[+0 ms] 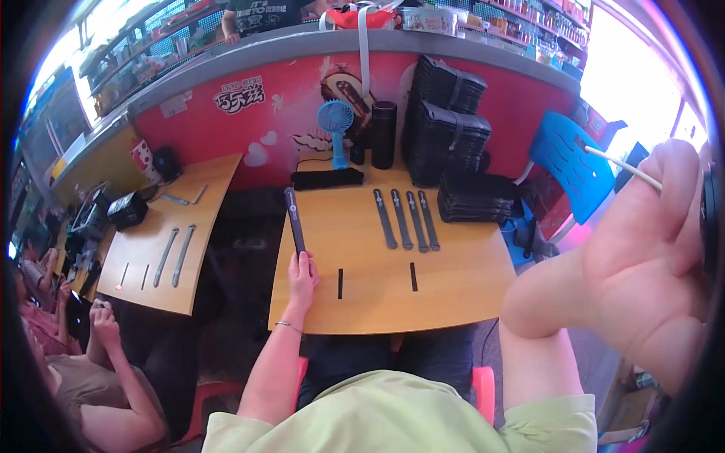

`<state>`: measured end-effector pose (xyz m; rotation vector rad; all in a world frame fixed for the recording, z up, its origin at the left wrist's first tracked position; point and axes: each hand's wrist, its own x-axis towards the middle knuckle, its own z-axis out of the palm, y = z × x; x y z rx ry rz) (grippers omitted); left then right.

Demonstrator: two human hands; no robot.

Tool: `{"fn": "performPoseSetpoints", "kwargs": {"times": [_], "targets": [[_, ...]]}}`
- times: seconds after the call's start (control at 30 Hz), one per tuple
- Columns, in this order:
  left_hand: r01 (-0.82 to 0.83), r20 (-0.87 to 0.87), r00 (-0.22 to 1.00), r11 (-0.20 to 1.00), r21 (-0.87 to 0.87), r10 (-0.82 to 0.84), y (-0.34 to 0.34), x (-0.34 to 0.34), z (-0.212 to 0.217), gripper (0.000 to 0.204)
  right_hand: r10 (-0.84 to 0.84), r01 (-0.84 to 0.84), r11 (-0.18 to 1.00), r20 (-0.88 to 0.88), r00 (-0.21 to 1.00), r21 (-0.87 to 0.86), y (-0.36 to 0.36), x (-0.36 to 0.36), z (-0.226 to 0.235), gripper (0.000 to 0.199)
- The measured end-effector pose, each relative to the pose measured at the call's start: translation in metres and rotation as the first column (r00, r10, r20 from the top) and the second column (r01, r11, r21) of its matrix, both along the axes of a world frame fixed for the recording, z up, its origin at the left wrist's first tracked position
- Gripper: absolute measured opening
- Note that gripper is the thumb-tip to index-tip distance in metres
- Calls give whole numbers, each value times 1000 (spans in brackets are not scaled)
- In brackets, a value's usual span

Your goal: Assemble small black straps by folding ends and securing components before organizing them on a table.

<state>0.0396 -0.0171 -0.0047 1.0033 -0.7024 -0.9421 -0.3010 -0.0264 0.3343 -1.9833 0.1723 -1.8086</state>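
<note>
My left hand (303, 272) is closed around the lower end of a dark flat strap (294, 219), held upright over the left side of the wooden table (362, 317). Raised close to the camera at the right is my right hand (642, 234), large in view. Its fingers are curled, and a thin pale stick (623, 167) juts out from them to the left. Several similar dark straps (402, 219) lie side by side on the table. Nearer to me lie two short black strips (340, 284), set apart from each other.
Stacked black bundles (445, 132) and a flat black pile (477, 198) fill the table's back right. A blue fan (336, 124) and black cylinder (384, 134) stand along the red counter front. A blue chair (572, 162) is at right; another person (106, 385) sits left.
</note>
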Motion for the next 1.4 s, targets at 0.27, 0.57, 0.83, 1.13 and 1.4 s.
{"fn": "performPoseSetpoints", "kwargs": {"times": [0.27,0.57,0.83,1.13,1.4], "targets": [[0,14,1000,1000,-20,0,-4,0,-5,21,-112,111,993,-16,994,-38,27,9,3,37],[-58,102,993,998,25,55,-3,-1,-3,24,-176,176,984,20,984,-40,14,22,-1,36],[-45,77,996,998,51,41,4,0,-9,28,-232,231,972,41,972,44,5,28,-44,39],[3,-100,995,1000,27,0,-10,-1,-3,33,-284,574,710,-580,763,408,-27,-13,-274,17],[-35,-125,991,992,122,50,-10,2,7,34,-406,709,467,-584,703,528,-36,-20,-293,18]]}}
